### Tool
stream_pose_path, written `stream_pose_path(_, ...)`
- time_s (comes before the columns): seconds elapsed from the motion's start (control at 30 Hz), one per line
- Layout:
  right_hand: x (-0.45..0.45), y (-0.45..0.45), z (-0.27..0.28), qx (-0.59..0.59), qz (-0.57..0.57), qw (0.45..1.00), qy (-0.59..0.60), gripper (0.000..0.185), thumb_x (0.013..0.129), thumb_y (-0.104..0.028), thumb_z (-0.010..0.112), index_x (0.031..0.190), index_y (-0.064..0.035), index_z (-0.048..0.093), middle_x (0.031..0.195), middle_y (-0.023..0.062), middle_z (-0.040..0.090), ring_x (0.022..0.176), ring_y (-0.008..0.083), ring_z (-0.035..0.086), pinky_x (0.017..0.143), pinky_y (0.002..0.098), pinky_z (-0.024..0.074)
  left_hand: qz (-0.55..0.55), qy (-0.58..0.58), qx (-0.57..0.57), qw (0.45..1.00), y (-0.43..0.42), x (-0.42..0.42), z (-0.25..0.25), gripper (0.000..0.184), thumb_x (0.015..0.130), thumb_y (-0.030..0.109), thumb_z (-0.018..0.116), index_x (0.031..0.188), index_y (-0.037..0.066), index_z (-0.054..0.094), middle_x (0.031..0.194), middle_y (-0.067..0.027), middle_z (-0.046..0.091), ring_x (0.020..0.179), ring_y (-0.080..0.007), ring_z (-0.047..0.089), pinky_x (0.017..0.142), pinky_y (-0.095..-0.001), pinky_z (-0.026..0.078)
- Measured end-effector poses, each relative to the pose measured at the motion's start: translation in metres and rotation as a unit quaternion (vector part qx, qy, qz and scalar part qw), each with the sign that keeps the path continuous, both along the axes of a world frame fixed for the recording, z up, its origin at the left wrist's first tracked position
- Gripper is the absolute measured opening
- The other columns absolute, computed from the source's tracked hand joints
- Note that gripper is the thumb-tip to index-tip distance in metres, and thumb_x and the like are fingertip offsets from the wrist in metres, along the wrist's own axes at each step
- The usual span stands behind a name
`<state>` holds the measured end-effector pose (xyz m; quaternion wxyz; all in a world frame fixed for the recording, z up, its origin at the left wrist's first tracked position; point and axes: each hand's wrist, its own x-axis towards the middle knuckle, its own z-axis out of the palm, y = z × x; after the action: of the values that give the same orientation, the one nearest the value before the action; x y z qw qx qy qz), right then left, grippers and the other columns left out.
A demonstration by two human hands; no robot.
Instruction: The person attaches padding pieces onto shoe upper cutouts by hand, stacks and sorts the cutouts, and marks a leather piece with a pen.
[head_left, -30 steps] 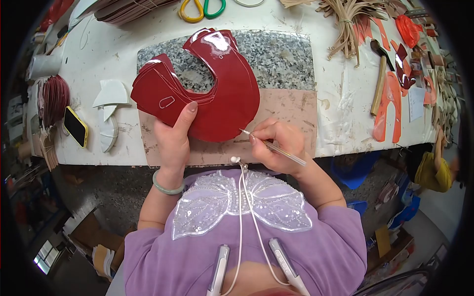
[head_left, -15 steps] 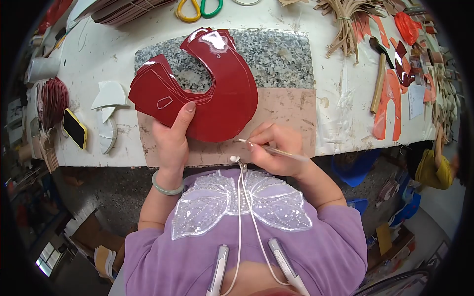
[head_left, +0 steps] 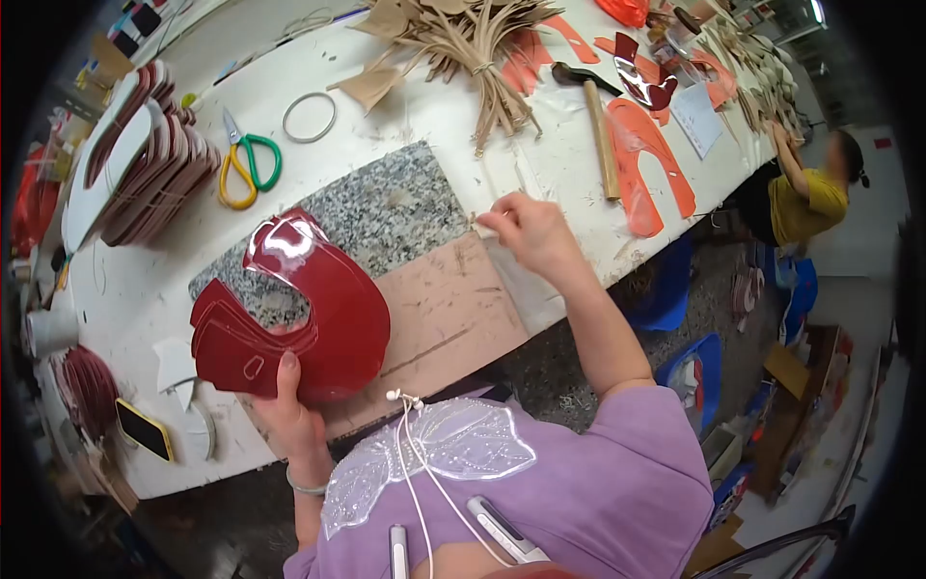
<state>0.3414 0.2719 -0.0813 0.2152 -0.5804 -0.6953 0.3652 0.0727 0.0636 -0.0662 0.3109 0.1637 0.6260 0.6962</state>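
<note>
My left hand (head_left: 289,417) grips a stack of glossy dark red U-shaped leather pieces (head_left: 352,323), thumb on top and the other fingers mostly hidden beneath. The stack is held over the granite slab (head_left: 400,198) and the pinkish-brown board (head_left: 453,309). A small outlined loop shows on the top piece near my thumb. Out to the right, my right hand (head_left: 535,236) is closed in a pinch low over the white table, just past the slab's right corner. What sits between its fingertips is too small to make out.
Scissors (head_left: 249,169) and a metal ring (head_left: 310,117) lie beyond the slab. Farther right are a bundle of tan strips (head_left: 487,72), a wooden-handled hammer (head_left: 600,140) and orange cut pieces (head_left: 646,164). A phone (head_left: 145,429) lies at left. Another person (head_left: 808,198) is at the far right.
My right hand has moved away from the red pieces, out to the right over the table. The thin stick it held is no longer visible. The view has turned rightward; my left hand keeps its grip.
</note>
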Motion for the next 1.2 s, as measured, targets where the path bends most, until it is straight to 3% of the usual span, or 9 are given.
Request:
stream_pose_path(0.23, -0.012, 0.003, 0.002, 0.113, 0.042, 0.987, -0.110, 0.025, 0.086, -0.027, 0.070, 0.083, -0.0020, 0.072, 0.061, 0.0043, 0.064, 0.054, 0.0193, 0.057, 0.053, 0.0293, 0.0442, -0.116, -0.030, 0.130, 0.984, -0.019, -0.048, 0.014, 0.055, 0.083, 0.008, 0.061, 0.135, 0.002, 0.043, 0.119, -0.0134, 0.060, 0.105, -0.0243, 0.062, 0.095, -0.0353, 0.049)
stream_pose_path(0.3, -0.019, 0.021, 0.014, 0.121, 0.036, 0.984, -0.125, 0.028, 0.087, -0.033, 0.068, 0.077, -0.0067, 0.071, 0.063, 0.0099, 0.065, 0.059, 0.0291, 0.061, 0.057, 0.0360, 0.0476, -0.129, -0.048, 0.174, 0.975, -0.025, -0.068, 0.021, 0.056, 0.080, 0.012, 0.062, 0.132, 0.000, 0.044, 0.115, -0.0131, 0.060, 0.103, -0.0250, 0.063, 0.094, -0.0359, 0.049)
stream_pose_path(0.47, -0.100, 0.076, 0.023, 0.268, 0.197, 0.941, 0.065, 0.020, 0.089, -0.026, 0.066, 0.084, -0.0063, 0.070, 0.074, 0.0060, 0.067, 0.064, 0.0250, 0.059, 0.062, 0.0353, 0.0473, -0.108, -0.014, 0.199, 0.974, -0.038, -0.103, 0.025, 0.057, 0.075, 0.018, 0.064, 0.126, -0.002, 0.047, 0.106, -0.0143, 0.060, 0.097, -0.0276, 0.064, 0.091, -0.0366, 0.050)
stream_pose_path(0.57, -0.174, 0.125, 0.014, 0.293, 0.282, 0.912, 0.054, 0.014, 0.088, -0.017, 0.068, 0.090, -0.0024, 0.069, 0.079, 0.0061, 0.064, 0.069, 0.0192, 0.057, 0.064, 0.0298, 0.0461, -0.118, 0.040, 0.175, 0.977, -0.036, -0.104, 0.036, 0.056, 0.074, 0.015, 0.065, 0.124, -0.003, 0.048, 0.105, -0.0163, 0.061, 0.096, -0.0288, 0.064, 0.090, -0.0381, 0.052)
stream_pose_path(0.63, -0.223, 0.167, 0.008, 0.258, 0.265, 0.929, 0.009, 0.019, 0.089, -0.023, 0.064, 0.090, -0.0049, 0.071, 0.098, 0.0098, 0.066, 0.087, 0.0298, 0.062, 0.074, 0.0394, 0.0511, -0.132, 0.086, 0.152, 0.976, -0.031, -0.101, 0.041, 0.055, 0.072, 0.012, 0.065, 0.122, -0.005, 0.050, 0.104, -0.0184, 0.062, 0.096, -0.0301, 0.065, 0.090, -0.0396, 0.053)
stream_pose_path(0.7, -0.269, 0.215, -0.009, 0.253, 0.245, 0.936, 0.000, 0.021, 0.088, -0.022, 0.064, 0.094, -0.0033, 0.072, 0.098, 0.0116, 0.067, 0.088, 0.0334, 0.062, 0.077, 0.0416, 0.0515, -0.139, 0.065, 0.155, 0.976, -0.033, -0.099, 0.039, 0.056, 0.070, 0.009, 0.067, 0.122, -0.005, 0.050, 0.104, -0.0192, 0.063, 0.095, -0.0311, 0.065, 0.090, -0.0407, 0.053)
stream_pose_path(0.9, -0.364, 0.304, -0.017, 0.314, 0.132, 0.905, -0.257, 0.024, 0.089, -0.019, 0.055, 0.099, -0.0087, 0.075, 0.102, 0.0136, 0.070, 0.096, 0.0296, 0.060, 0.080, 0.0428, 0.0464, -0.200, -0.045, 0.149, 0.967, -0.027, -0.112, 0.030, 0.064, 0.060, -0.006, 0.074, 0.121, -0.007, 0.054, 0.103, -0.0235, 0.065, 0.095, -0.0360, 0.065, 0.090, -0.0461, 0.054)
stream_pose_path(0.97, -0.378, 0.306, -0.013, 0.219, 0.111, 0.905, -0.346, 0.026, 0.090, -0.021, 0.054, 0.102, -0.0140, 0.075, 0.103, 0.0127, 0.071, 0.100, 0.0256, 0.057, 0.082, 0.0424, 0.0407, -0.200, -0.047, 0.156, 0.966, -0.016, -0.118, 0.030, 0.065, 0.060, -0.008, 0.074, 0.122, -0.007, 0.054, 0.103, -0.0236, 0.066, 0.095, -0.0359, 0.066, 0.090, -0.0460, 0.054)
stream_pose_path(1.2, -0.376, 0.340, -0.020, 0.206, 0.085, 0.924, -0.311, 0.026, 0.089, -0.022, 0.054, 0.100, -0.0136, 0.076, 0.097, 0.0084, 0.073, 0.090, 0.0278, 0.064, 0.084, 0.0443, 0.0379, -0.211, -0.081, 0.181, 0.957, 0.008, -0.113, 0.036, 0.069, 0.058, -0.016, 0.074, 0.123, -0.006, 0.053, 0.104, -0.0240, 0.067, 0.097, -0.0357, 0.067, 0.090, -0.0456, 0.055)
